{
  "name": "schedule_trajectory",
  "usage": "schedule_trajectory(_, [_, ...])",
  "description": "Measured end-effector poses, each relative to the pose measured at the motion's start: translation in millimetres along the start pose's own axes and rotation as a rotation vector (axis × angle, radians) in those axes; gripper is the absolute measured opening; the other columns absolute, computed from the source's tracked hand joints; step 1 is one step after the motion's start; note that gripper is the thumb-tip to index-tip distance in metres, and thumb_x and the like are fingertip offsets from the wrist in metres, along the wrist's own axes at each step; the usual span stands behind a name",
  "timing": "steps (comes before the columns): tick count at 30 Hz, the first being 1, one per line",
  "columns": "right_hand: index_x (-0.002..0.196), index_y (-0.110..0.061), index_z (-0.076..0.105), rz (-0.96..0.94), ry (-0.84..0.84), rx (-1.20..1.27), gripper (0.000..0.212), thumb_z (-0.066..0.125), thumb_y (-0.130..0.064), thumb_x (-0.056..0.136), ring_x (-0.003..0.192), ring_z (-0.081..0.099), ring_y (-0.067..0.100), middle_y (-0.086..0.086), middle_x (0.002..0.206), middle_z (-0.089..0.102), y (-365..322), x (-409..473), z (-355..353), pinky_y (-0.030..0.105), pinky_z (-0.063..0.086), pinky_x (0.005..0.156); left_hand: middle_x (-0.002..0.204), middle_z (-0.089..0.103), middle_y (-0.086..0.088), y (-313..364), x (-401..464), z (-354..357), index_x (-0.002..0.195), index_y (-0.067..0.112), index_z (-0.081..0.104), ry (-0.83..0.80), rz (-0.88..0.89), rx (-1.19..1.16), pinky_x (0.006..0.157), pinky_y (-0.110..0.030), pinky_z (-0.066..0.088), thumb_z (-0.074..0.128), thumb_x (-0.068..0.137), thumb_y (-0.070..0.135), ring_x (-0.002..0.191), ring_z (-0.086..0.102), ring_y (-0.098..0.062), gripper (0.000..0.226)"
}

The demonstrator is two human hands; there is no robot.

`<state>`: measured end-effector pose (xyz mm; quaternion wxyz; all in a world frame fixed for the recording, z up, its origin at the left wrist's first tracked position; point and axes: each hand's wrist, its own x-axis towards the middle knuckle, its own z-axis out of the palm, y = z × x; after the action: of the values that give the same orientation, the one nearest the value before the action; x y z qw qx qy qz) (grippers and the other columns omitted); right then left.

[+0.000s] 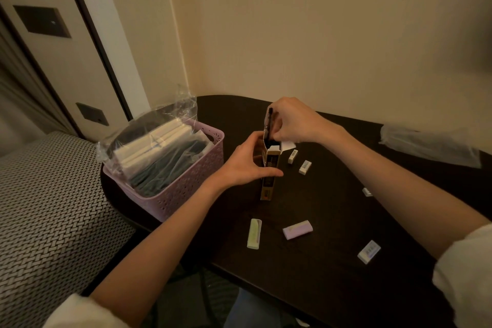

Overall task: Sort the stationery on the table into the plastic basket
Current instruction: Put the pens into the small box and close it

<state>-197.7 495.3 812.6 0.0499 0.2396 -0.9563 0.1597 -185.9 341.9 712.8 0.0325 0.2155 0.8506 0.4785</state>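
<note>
A tall yellow-and-black pencil box [269, 181] stands upright on the dark table [332, 261], its top flap open. My left hand [246, 161] grips the box from the left side. My right hand [291, 121] is above the open top and pinches a dark pen or pencil [269, 125] that sticks partly out of the box. The pink plastic basket [186, 189] sits at the table's left end, filled with plastic-wrapped packs. Several erasers lie loose on the table: a green one [254, 233], a purple one [297, 229], and small white ones [305, 167], [369, 251].
A clear plastic bag [428, 145] lies at the table's far right by the wall. A patterned seat or bed [48, 208] adjoins the table on the left. The wall corner is close behind the table.
</note>
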Motion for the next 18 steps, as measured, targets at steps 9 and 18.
schedule_trajectory(9, [0.098, -0.008, 0.065, -0.010, 0.032, -0.038, 0.022, 0.075, -0.009, 0.078, 0.077, 0.066, 0.013, 0.001, 0.086, 0.066, -1.2, -2.0, -17.8, 0.030, 0.058, 0.073, 0.140, 0.043, 0.000, 1.8, 0.9, -0.8, 0.147, 0.027, 0.021, -0.020, 0.033, -0.041, 0.099, -0.020, 0.043, 0.087, 0.068, 0.024, 0.118, 0.044, -0.003, 0.103])
schedule_trajectory(18, [0.099, -0.014, 0.061, -0.008, 0.088, -0.086, 0.022, 0.072, -0.012, 0.079, 0.080, 0.060, 0.014, -0.003, 0.087, 0.059, 0.0, -2.2, -6.5, 0.029, 0.053, 0.068, 0.157, 0.027, -0.005, 2.8, -1.9, -2.4, 0.151, 0.040, -0.015, -0.025, 0.127, -0.018, 0.106, -0.035, 0.042, 0.088, 0.067, 0.027, 0.127, 0.047, -0.011, 0.133])
